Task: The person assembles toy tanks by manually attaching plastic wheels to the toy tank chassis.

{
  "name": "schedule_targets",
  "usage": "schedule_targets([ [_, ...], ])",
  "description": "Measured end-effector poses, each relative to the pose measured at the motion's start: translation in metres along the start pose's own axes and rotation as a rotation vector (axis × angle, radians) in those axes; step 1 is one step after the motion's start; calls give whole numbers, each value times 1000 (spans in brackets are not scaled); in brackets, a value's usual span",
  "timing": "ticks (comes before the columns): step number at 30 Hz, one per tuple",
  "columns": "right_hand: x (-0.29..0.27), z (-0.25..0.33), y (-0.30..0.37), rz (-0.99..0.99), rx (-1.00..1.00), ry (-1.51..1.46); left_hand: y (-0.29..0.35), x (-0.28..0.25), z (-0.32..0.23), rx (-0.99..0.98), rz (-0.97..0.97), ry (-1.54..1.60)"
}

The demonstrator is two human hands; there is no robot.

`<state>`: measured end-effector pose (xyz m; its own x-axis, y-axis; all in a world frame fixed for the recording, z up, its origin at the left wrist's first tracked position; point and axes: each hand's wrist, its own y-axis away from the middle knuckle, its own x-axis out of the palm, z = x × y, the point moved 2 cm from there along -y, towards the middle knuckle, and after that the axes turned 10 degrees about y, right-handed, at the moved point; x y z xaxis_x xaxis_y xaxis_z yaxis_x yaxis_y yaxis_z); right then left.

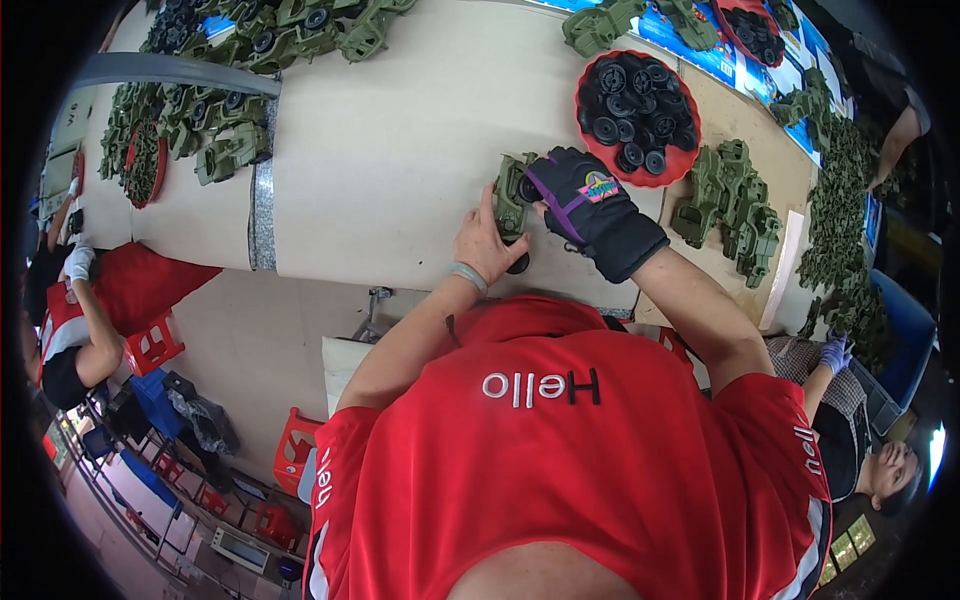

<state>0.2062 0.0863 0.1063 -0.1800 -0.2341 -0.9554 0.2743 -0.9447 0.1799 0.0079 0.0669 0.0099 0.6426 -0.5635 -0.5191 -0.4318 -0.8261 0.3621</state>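
A green plastic toy vehicle body (508,207) is held at the table's near edge. Around its lower left side closes my bare left hand (484,245), with a greyish band at the wrist. One black wheel (518,264) shows at the toy's near end. My right hand (588,205), in a black and purple glove, presses against the toy's right side; its fingertips are partly hidden, and a dark wheel shows beside them. Just beyond the glove sits a scalloped red tray (584,140) heaped with loose black wheels (640,105).
Right of the tray, several green toy bodies (735,205) stand in rows beside a large green pile (840,215). More green toys (300,30) lie at the far left, near a grey metal bar (175,70). Co-workers' gloved hands (836,352) appear at both sides.
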Motion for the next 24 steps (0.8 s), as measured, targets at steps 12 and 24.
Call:
schedule_targets([
  [12,-6,-19,-18,-158,68,-105,-2,-4,2,8,-3,16],
  [24,25,27,-77,-36,-338,148,-3,20,24,205,-123,93],
])
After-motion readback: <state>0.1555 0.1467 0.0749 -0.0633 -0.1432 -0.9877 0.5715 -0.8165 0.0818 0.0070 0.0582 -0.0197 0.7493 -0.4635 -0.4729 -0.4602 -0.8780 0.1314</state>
